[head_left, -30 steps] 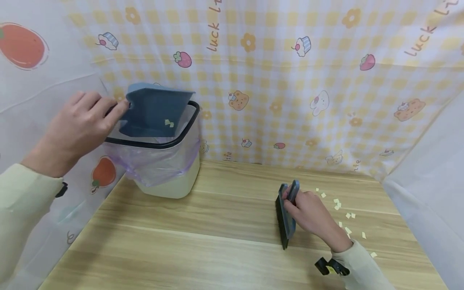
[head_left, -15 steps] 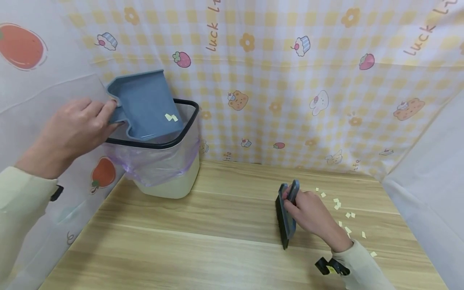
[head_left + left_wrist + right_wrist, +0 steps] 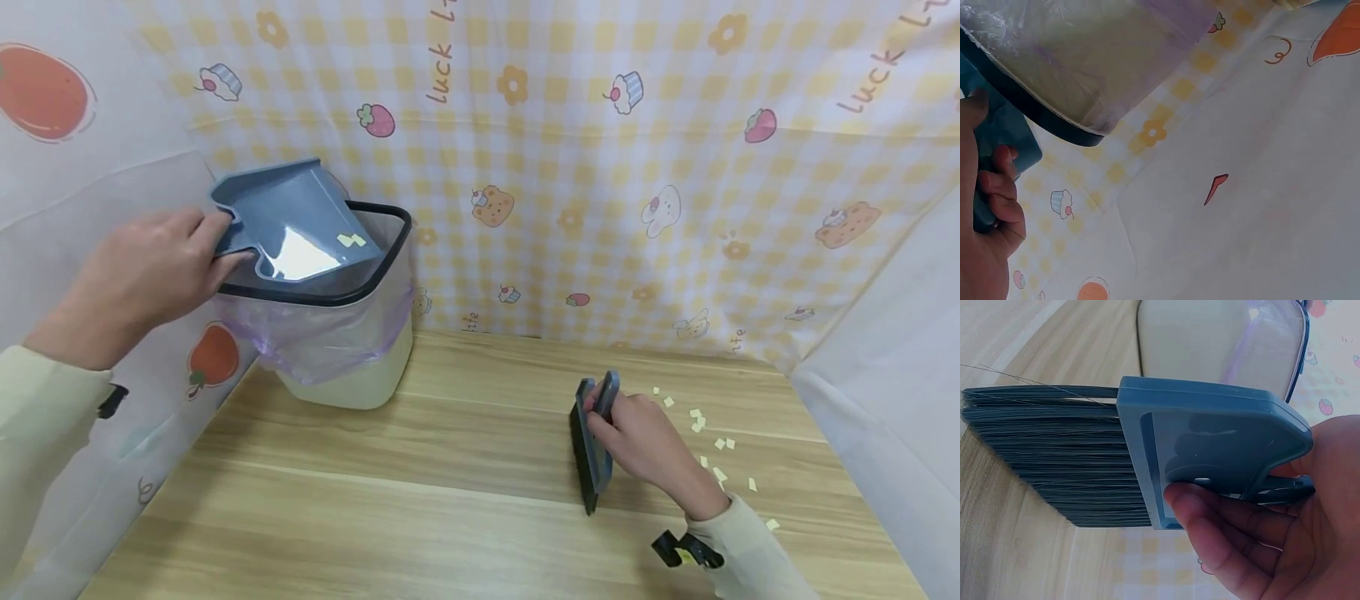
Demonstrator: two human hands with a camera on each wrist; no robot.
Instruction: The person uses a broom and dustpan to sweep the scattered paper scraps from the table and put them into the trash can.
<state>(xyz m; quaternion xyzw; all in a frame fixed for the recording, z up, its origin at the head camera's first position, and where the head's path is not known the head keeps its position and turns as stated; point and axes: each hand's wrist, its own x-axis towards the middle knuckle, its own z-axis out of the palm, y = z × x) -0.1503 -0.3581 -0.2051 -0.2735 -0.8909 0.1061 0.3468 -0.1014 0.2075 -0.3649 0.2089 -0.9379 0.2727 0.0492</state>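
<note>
My left hand (image 3: 153, 267) grips the handle of a blue-grey dustpan (image 3: 277, 217), tilted over the mouth of a cream trash bin (image 3: 360, 392). Two or so pale paper scraps (image 3: 351, 240) lie near the pan's lower right edge. In the left wrist view, curled fingers (image 3: 1000, 194) wrap the handle beside the bin's dark rim (image 3: 1054, 122). Over the table's right half, my right hand (image 3: 645, 442) holds a blue-grey hand brush (image 3: 596, 450), its dark bristles (image 3: 1066, 456) pointing left and down. The right wrist view shows fingers against the brush's flat body (image 3: 1210, 437).
A clear, purple-tinted bag (image 3: 322, 333) lines the bin and folds over its outside. Several small pale paper squares (image 3: 697, 421) are scattered on the wooden table (image 3: 450, 525), right of the brush. A checked curtain (image 3: 555, 175) hangs behind, and white sheets stand at both sides.
The dustpan has swung from a steep tilt to show its inner face, moving slightly left; the scraps stay on it. The left hand turned with it. The right hand and brush have not moved.
</note>
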